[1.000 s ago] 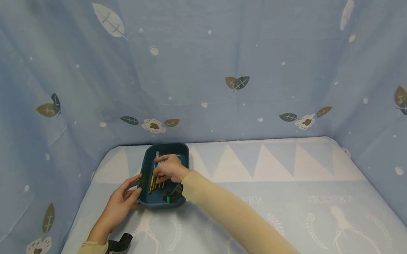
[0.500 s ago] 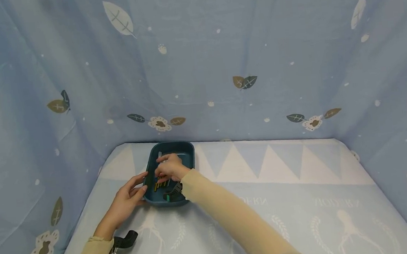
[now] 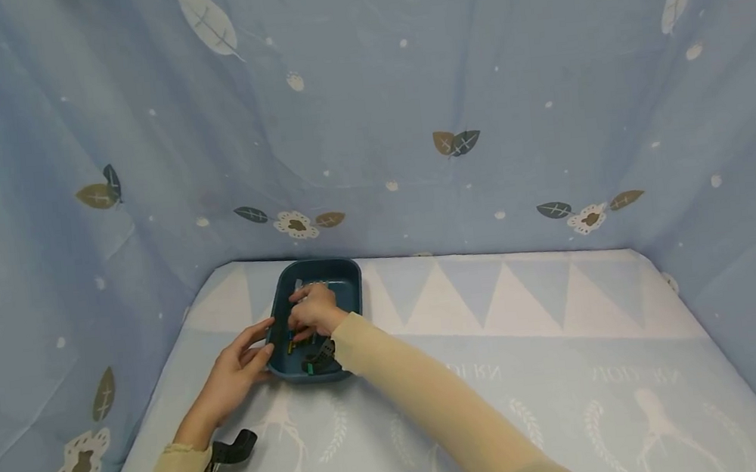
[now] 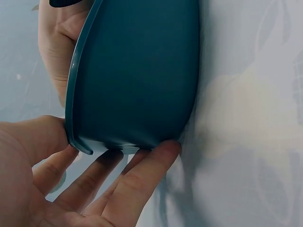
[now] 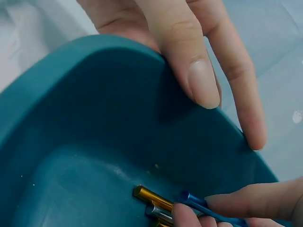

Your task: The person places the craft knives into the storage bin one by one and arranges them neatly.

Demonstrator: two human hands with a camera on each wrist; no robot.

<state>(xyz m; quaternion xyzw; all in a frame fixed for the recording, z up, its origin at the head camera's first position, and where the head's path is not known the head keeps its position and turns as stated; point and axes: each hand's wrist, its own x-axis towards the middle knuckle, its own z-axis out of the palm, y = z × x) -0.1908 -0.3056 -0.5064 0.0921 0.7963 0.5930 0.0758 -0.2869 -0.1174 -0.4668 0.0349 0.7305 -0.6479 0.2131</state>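
A teal plastic bin (image 3: pixel 351 299) stands near the table's back left. My left hand (image 3: pixel 230 372) touches its left side; in the left wrist view, the long fingers (image 4: pixel 137 189) rest on the outer wall and the thumb meets the rim. My right hand (image 3: pixel 317 310) reaches inside the bin. In the right wrist view, it pinches a slim blue metallic rod (image 5: pixel 189 197) between thumb and forefinger. Just beside that lie a gold rod (image 5: pixel 151 195) and a silver rod (image 5: pixel 156 210) on the bin floor. My right hand partly hides the rods.
A pale patterned cloth (image 3: pixel 504 406) covers the table. Blue leaf-print curtains (image 3: pixel 393 113) hang behind and at both sides. The bin's far end sits close to the back curtain. A black wrist mount (image 3: pixel 231 449) sticks out from my left wrist.
The head view has shifted slightly, moving the scene to the right. Less of the yellow rods shows beside my right hand now. My left hand stays on the bin's side.
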